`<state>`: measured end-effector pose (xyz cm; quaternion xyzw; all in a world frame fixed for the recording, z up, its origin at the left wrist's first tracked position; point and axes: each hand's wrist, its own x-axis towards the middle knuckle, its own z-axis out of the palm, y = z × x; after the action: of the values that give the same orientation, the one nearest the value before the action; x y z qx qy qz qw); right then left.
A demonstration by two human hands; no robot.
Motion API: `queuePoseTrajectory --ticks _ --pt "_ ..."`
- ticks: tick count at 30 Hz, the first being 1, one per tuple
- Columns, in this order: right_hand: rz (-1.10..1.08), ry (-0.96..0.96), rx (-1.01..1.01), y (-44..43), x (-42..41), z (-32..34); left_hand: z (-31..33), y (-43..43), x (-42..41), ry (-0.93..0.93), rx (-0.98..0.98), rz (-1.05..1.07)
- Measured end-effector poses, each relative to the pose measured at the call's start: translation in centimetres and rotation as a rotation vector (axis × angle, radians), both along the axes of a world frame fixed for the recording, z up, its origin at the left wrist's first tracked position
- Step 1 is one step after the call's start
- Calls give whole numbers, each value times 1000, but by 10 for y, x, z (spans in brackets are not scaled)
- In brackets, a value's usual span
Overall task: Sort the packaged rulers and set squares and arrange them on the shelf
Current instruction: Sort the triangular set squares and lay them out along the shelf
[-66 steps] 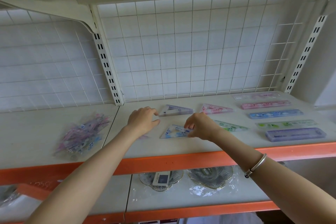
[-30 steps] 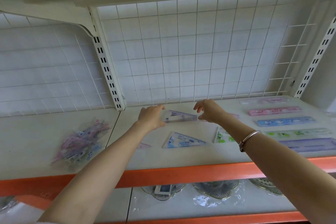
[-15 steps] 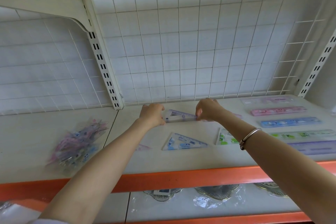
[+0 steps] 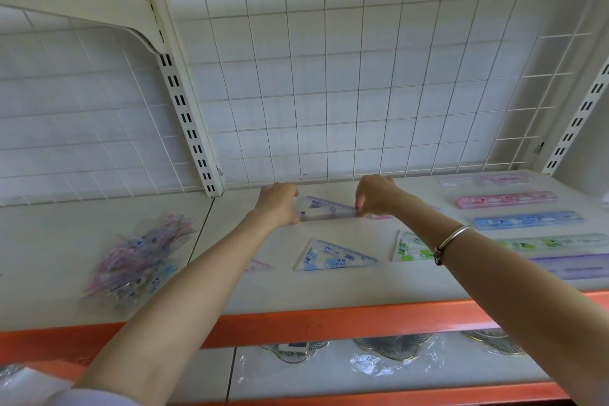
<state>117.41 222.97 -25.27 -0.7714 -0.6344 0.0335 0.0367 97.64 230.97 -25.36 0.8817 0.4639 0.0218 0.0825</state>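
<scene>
Both hands hold a purple set square at the back of the shelf

Arms reach forward; the left hand (image 4: 278,204) curls its fingers around the left end of the purple set square (image 4: 326,210), and the right hand (image 4: 377,196) pinches its right tip. The translucent, packaged piece lies low on the white shelf (image 4: 329,290) near the wire grid, behind the blue set square (image 4: 333,257).
</scene>
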Motion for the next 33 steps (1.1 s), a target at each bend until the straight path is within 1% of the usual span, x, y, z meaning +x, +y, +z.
queuePoseTrajectory --ticks 23,30,33 --pt "18 50 -11 -9 -5 2 1 -9 -4 -31 -44 27" --pt "30 38 -19 -11 -5 3 2 -8 -4 -10 -47 32" --pt "49 64 -13 -14 -2 5 3 -10 -4 -2 -36 21"
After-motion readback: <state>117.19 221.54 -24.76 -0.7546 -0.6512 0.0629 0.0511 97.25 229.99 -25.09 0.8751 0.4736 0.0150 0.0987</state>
